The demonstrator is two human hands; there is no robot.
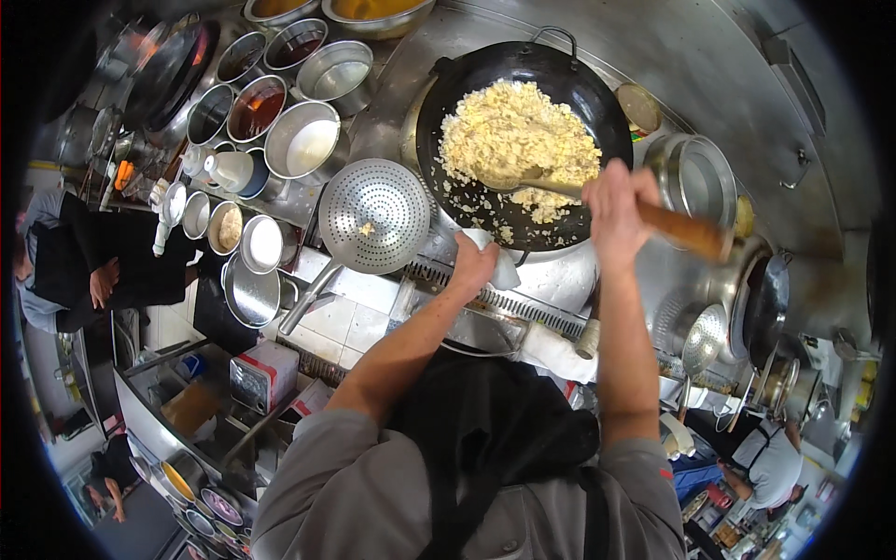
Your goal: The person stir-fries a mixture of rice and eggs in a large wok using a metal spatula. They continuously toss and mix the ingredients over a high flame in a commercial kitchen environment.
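A large black wok [504, 66] sits on the steel range, its far loop handle pointing away from me. Inside lies a heap of egg fried rice [518, 133], with loose grains scattered on the near wall. My right hand [619, 213] grips the wooden handle [689, 227] of a metal ladle. The ladle's bowl [500, 180] rests in the near part of the rice. With a folded white cloth [504, 266], my left hand [476, 259] holds the wok's near rim; the cloth hides the grip itself. Left of the wok is a perforated strainer [374, 210] with a small rice clump on it.
Metal pots of sauces and seasonings [308, 143] crowd the left. Stacked steel bowls [700, 175] and an opened can [638, 108] stand right of the wok. Another strainer [703, 339] lies farther right. Co-workers appear at the left [77, 259] and lower right [770, 455].
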